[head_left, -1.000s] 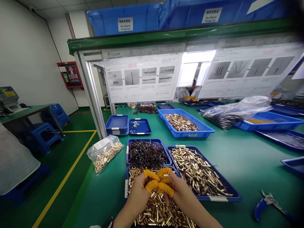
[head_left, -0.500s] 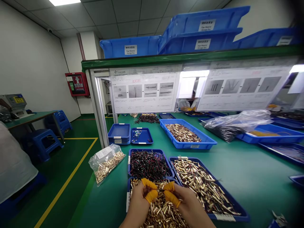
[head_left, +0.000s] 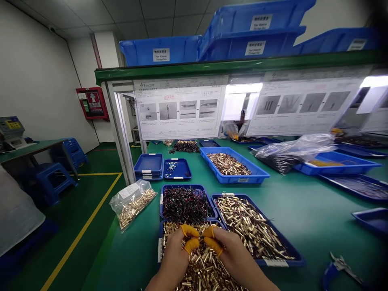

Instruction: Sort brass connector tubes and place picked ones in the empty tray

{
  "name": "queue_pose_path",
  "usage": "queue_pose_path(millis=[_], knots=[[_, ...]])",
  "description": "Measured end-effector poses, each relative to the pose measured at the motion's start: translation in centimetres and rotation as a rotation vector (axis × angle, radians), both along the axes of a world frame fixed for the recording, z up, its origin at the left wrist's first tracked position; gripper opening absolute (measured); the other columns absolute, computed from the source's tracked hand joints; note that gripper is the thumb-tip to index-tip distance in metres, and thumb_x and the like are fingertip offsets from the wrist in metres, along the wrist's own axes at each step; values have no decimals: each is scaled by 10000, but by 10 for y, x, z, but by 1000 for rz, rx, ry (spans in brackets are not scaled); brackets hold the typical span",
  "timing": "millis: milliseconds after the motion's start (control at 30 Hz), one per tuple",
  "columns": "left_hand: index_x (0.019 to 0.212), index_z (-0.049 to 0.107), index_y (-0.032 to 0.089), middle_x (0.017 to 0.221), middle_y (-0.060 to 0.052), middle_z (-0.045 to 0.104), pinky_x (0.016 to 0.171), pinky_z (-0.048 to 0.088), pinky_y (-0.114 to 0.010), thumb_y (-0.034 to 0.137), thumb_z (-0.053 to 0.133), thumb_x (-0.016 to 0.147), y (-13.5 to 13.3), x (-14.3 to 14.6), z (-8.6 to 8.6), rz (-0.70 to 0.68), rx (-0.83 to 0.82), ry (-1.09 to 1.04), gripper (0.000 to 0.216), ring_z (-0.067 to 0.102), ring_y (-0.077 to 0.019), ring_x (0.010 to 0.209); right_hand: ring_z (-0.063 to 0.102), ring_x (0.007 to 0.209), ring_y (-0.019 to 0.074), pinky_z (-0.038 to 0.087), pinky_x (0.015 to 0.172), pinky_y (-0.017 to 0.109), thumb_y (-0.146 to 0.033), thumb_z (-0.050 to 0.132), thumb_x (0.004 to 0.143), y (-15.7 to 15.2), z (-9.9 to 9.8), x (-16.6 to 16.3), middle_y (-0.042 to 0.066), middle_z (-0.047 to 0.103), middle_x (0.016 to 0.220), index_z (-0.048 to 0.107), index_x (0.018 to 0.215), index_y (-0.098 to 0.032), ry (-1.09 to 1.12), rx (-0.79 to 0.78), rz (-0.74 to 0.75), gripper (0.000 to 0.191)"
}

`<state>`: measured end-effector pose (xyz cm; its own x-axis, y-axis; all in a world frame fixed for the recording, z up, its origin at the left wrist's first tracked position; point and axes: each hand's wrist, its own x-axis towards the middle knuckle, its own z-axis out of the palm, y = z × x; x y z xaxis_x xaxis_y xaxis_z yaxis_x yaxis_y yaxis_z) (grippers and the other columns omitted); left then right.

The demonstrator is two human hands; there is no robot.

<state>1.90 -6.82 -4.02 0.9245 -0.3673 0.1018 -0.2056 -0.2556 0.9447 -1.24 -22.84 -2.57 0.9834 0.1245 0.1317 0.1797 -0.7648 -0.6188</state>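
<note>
My left hand [head_left: 180,252] and my right hand [head_left: 228,250] wear yellow finger cots on thumb and forefinger. Both pinch closed, fingertips almost meeting, over a tray [head_left: 160,242] heaped with small brass sleeves [head_left: 206,266]. Whatever is between the fingertips is too small and covered to make out. Just beyond the hands, a blue tray holds black and dark red wire leads [head_left: 186,204]. To the right, another blue tray [head_left: 277,262] is full of brass sleeves with wires attached [head_left: 251,226].
A clear bag of brass sleeves [head_left: 133,204] lies on the left. Behind are stacked blue trays [head_left: 148,166], a small tray [head_left: 178,169] and a larger blue bin [head_left: 242,178]. Cutting pliers [head_left: 342,266] lie at lower right. An instruction-sheet rack [head_left: 182,109] crosses the back; someone's hand [head_left: 233,134] shows behind.
My view has shifted slightly, bringing the pliers further into sight. The hands stay over the sleeves, still pinched, with their fingertips a little closer together.
</note>
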Motion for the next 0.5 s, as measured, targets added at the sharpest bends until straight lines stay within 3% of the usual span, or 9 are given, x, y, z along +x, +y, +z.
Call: queue_pose_path(millis=[133,233,400,500], knots=[[862,608,173,910,-33,613,761,396,-235,62,451,723,0,-1,2,-2,67,-29,238,537,-166,891,402,603,35,216,552,122,-109,338,780,3,0,0,12,530,686,422,621,-121,55,-12,-3,181],[826,605,164,879,-27,616,734,383,-227,-19,411,671,1,-2,1,2,99,-40,309,538,-159,856,366,598,25,209,552,129,-194,381,803,6,4,0,3,508,657,426,605,-112,101,83,25,219],[637,536,143,756,-24,549,649,318,-226,20,468,695,8,-10,1,-48,80,-80,152,476,-145,751,366,457,-4,274,436,112,-445,574,695,11,7,3,-41,448,548,433,594,-121,443,550,128,367],[561,481,138,720,-15,480,620,286,-222,77,506,733,13,-14,3,-127,4,-110,184,443,-126,718,393,435,-15,313,412,99,-409,753,506,14,1,5,-63,464,546,415,625,-129,622,786,157,455]])
